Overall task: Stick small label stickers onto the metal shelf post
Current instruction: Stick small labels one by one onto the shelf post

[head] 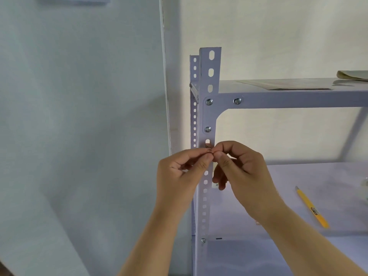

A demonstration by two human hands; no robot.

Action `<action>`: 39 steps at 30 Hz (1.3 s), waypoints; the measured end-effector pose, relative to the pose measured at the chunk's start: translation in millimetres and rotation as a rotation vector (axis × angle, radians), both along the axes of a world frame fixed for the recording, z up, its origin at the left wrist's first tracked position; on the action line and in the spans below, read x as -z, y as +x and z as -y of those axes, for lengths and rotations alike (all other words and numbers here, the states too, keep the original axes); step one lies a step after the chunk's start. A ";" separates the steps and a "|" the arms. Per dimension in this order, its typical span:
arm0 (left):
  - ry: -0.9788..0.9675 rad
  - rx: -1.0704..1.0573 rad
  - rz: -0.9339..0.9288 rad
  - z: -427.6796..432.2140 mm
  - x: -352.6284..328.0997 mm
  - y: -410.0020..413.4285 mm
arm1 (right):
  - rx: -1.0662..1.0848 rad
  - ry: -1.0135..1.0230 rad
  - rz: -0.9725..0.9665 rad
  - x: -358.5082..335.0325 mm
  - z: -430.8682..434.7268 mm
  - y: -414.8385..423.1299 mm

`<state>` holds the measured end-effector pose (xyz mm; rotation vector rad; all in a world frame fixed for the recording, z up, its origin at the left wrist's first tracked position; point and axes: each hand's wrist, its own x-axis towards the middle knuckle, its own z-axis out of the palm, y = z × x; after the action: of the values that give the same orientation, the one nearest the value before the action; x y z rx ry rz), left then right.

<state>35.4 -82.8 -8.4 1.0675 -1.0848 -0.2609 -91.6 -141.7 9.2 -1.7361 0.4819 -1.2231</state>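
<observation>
The grey perforated metal shelf post [209, 80] stands upright in the middle of the view. A small reddish-bordered label sticker [208, 145] sits on the post just below the corner bracket. My left hand [182, 172] and my right hand [242, 168] meet in front of the post, fingertips pinched together on a tiny sticker [210, 151]. A white piece of sticker backing [215, 185] shows under the lower fingers of my right hand. The post behind my hands is hidden.
A yellow pen-like tool [311, 207] lies on the lower shelf [318, 176] at the right. Flat papers [284, 84] and a folded cloth [352, 75] rest on the upper shelf. A pale wall and a white vertical edge [165, 76] stand left of the post.
</observation>
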 end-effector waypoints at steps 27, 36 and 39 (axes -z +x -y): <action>0.034 0.036 -0.097 7.6 7.5 -5.4 | -0.024 0.261 0.247 21.0 -8.7 8.0; 0.022 0.025 -0.106 11.1 5.3 -3.8 | 0.030 0.198 0.268 24.5 -9.8 14.6; 0.017 0.017 -0.092 11.8 4.9 -4.3 | 0.078 0.153 0.269 27.1 -10.3 14.7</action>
<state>31.0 -94.7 -13.2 1.0519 -1.0113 -0.3300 -76.9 -131.4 -17.9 -1.4104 0.4723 -1.4136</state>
